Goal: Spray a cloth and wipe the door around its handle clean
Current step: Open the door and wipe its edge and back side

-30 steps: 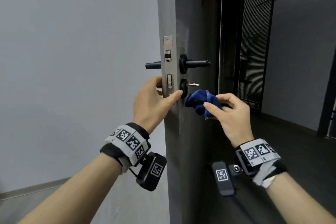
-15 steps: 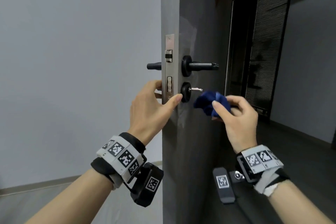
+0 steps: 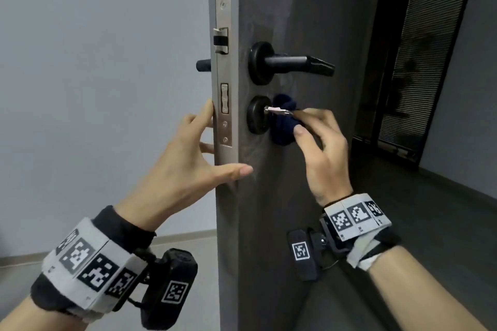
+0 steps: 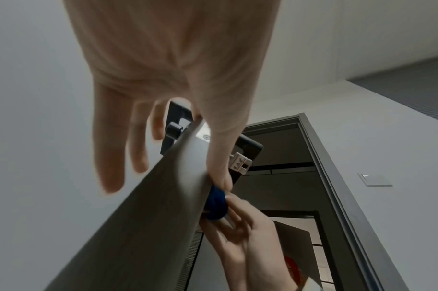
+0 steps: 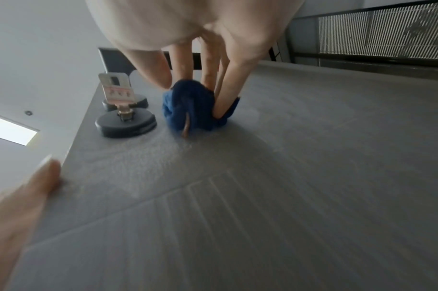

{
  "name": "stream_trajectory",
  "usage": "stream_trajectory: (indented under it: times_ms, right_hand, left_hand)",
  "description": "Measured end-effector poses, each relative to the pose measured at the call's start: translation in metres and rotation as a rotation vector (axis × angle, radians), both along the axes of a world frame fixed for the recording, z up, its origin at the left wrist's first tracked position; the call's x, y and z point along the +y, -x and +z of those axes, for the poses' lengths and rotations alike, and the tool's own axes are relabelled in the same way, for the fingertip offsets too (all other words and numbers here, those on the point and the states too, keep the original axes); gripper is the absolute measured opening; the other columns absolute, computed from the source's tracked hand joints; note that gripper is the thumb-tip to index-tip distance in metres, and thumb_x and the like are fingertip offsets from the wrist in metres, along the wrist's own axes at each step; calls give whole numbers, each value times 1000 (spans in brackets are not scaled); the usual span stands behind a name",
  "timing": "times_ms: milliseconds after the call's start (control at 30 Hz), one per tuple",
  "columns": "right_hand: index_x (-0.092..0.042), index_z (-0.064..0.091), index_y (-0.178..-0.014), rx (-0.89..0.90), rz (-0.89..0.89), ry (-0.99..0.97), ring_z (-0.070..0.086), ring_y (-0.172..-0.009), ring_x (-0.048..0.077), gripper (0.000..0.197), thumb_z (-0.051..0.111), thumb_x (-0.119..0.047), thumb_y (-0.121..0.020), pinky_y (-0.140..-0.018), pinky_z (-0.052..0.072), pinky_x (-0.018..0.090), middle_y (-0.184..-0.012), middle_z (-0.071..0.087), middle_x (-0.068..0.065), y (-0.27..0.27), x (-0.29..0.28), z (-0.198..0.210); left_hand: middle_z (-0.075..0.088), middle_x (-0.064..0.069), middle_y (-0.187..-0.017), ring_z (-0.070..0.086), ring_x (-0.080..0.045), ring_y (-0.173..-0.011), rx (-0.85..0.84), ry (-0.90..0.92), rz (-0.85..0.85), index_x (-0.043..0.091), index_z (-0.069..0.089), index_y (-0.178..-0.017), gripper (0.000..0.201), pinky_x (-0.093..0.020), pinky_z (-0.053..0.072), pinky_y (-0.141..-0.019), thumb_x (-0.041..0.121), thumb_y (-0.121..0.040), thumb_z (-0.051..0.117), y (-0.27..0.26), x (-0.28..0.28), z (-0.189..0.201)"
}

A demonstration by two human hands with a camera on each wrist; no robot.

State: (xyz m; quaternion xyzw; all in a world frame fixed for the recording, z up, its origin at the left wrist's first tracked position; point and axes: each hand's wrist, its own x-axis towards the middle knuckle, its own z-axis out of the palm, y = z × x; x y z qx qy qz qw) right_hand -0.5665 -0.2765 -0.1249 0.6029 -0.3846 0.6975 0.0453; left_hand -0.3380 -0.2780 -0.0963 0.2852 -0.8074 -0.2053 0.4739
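Note:
The grey door (image 3: 295, 209) stands ajar, with its edge toward me. It has a black lever handle (image 3: 293, 63) and, below that, a round black lock (image 3: 258, 115) with a key (image 3: 278, 111) in it. My right hand (image 3: 297, 122) grips a bunched blue cloth (image 3: 282, 131) and presses it on the door face just right of the lock, under the key. In the right wrist view the cloth (image 5: 187, 110) sits flat against the door beside the lock (image 5: 125, 126). My left hand (image 3: 227, 142) braces the door edge, thumb on the near face and straight fingers on the far side.
A steel latch plate (image 3: 223, 75) runs down the door edge. A pale wall (image 3: 94, 75) is on the left. A dark slatted panel (image 3: 430, 48) stands behind the door on the right, above dark floor (image 3: 443, 209). Faint smears show on the door around the handle.
My right hand has carried the cloth from mid-air onto the door beside the lock. My left thumb has slid lower on the door face. The view has moved closer.

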Motion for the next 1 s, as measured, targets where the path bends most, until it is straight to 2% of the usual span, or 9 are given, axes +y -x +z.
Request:
stream_trajectory:
  times_ms: [133, 200, 333, 500, 600, 733, 800, 900, 1000]
  right_hand:
    - [-13, 70, -121, 157, -15, -3, 54, -104, -8, 32, 72, -4, -91, -87, 43, 5, -128, 52, 5, 4, -8, 3]
    - [-18, 70, -118, 141, 5, 29, 56, -100, -7, 35, 77, -4, -86, -89, 44, 7, -124, 54, 4, 2, -21, 3]
    - [-13, 75, -114, 97, 40, 78, 61, -100, 1, 32, 81, -9, -83, -92, 47, 16, -116, 61, 8, -10, -38, -7]
    - [-7, 78, -106, 163, 135, 125, 64, -93, 13, 31, 87, -7, -76, -81, 54, 23, -101, 54, 5, -51, -32, -48]
    - [-9, 80, -102, 176, 174, 175, 64, -88, 18, 27, 87, -10, -76, -74, 57, 30, -97, 54, 5, -70, -31, -50]
    - [-9, 81, -96, 263, 206, 199, 61, -84, 13, 21, 85, -13, -77, -72, 54, 24, -94, 56, 4, -74, -35, -40]
    - [-10, 79, -89, 196, 140, 162, 60, -78, 11, 16, 85, -10, -74, -72, 49, 20, -88, 55, 3, -56, -51, -31]
    - [-20, 77, -88, -139, 82, 10, 61, -71, 4, 20, 85, -11, -72, -71, 46, 24, -82, 55, -2, -13, -86, -6]
    - [-23, 76, -84, -260, 90, -77, 68, -80, 22, 18, 85, -12, -73, -73, 54, 33, -85, 57, 0, -3, -99, 3]
  left_hand:
    - [68, 28, -102, 71, -9, -79, -39, -160, -97, 60, 16, -144, 119, -20, 53, -55, 15, -64, 91, -7, -12, -2]
    - [68, 30, -103, 73, -11, -82, -35, -172, -105, 57, 15, -145, 120, -25, 59, -62, 10, -65, 91, -11, -16, -5]
    - [71, 12, -113, 74, -21, -90, -21, -168, -96, 51, 15, -149, 121, -40, 63, -72, 5, -66, 90, -18, -21, -7]
    - [65, 3, -124, 73, -23, -100, -36, -244, -81, 53, 6, -150, 124, -40, 62, -75, -7, -72, 81, -29, -23, -9]
    - [60, -5, -132, 71, -31, -104, -58, -323, -70, 57, 5, -148, 122, -50, 60, -81, -13, -76, 75, -37, -25, -12]
    - [58, -4, -134, 69, -29, -109, -53, -359, -56, 54, 5, -148, 121, -53, 58, -87, -15, -76, 74, -39, -27, -13]
    - [59, -8, -131, 70, -30, -106, -41, -361, -50, 49, 6, -151, 123, -51, 59, -85, -13, -73, 78, -37, -28, -14]
    - [67, -7, -121, 74, -29, -93, -46, -307, 1, 52, 5, -149, 125, -47, 61, -80, -8, -72, 82, -32, -33, -22]
    - [70, -4, -117, 75, -27, -88, -36, -284, 24, 56, 6, -147, 123, -43, 62, -77, -6, -73, 82, -32, -36, -27]
